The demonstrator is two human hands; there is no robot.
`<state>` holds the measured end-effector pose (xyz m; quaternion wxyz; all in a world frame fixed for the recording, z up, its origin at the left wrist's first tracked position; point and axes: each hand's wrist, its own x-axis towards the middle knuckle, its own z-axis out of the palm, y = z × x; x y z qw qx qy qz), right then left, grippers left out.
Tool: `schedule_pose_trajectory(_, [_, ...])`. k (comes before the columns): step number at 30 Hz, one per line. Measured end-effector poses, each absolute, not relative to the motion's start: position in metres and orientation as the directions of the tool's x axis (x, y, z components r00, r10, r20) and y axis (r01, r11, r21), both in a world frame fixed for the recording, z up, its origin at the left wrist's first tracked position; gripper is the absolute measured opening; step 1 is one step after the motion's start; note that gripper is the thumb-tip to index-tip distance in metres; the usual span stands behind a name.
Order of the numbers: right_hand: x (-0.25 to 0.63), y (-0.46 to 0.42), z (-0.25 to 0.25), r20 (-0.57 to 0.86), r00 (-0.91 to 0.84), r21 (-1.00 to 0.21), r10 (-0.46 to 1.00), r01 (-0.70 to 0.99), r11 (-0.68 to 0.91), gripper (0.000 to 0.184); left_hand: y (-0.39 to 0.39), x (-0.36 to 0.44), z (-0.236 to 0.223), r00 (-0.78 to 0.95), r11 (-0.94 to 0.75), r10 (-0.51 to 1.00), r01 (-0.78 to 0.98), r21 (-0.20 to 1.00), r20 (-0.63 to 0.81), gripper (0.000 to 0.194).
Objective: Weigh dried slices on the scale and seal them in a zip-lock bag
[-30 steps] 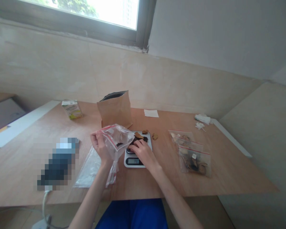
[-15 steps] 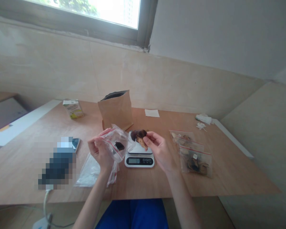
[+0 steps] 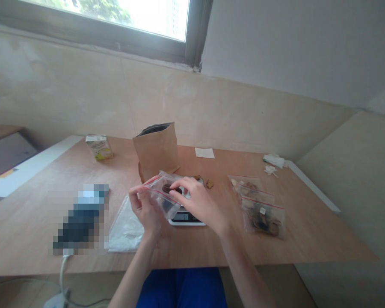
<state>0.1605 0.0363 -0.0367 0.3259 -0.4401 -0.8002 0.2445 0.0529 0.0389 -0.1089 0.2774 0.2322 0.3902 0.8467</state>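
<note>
Right hand [image 3: 200,202] now at the clear bag's [image 3: 170,209] mouth with a dark piece [image 3: 167,188]

Across the table [image 3: 218,248], the brown paper bag [image 3: 157,152] stands open where it stood half a second ago, and the two filled bags [image 3: 265,220] lie at the right as before. The right hand has moved left: it was above the scale [image 3: 186,221], gripping dark and tan pieces beside the clear bag, and it now reaches over the scale to that bag's opening. The left hand [image 3: 146,209] and the clear bag have shifted slightly rightward, so the bag overlaps the scale's left side. The scale's display shows below the right hand. A tan scrap [image 3: 209,184], hidden by the hand half a second ago, shows again on the table just beyond the scale.

The dark piece lies at the tips of the right hand's fingers, by the bag's red-striped edge. The plastic is glossy and the view small, so how far inside it sits is hard to say.

The left hand's fingers are closed on the clear bag's left edge, which is tilted with its mouth toward the right hand. The right hand's thumb and forefinger are slightly apart, pinching what appears to be the dark piece between them.
</note>
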Motion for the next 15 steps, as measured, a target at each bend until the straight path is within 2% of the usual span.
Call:
schedule_pose_trajectory(6, [0.159,0.034,-0.036,0.372,-0.378,-0.601,0.848,0.598,0.530,0.014,0.038,0.053,-0.107,-0.740,-0.516,0.667,-0.376,0.770,0.086,0.025])
schedule_pose_trajectory(10, [0.174,0.047,-0.048,0.467,-0.194,-0.654,0.863,0.581,0.484,0.018,0.040,0.047,-0.112,-0.733,-0.461,0.680,-0.411,0.787,0.016,0.026])
schedule_pose_trajectory(12, [0.186,0.059,-0.064,0.451,-0.122,-0.661,0.884,0.620,0.423,0.020,0.042,0.043,-0.113,-0.732,-0.457,0.682,-0.427,0.780,-0.001,0.027])
schedule_pose_trajectory(15, [0.202,0.073,-0.098,0.328,-0.226,-0.558,0.917,0.737,0.381,0.019,0.045,0.040,-0.114,-0.722,-0.459,0.692,-0.459,0.761,-0.018,0.029])
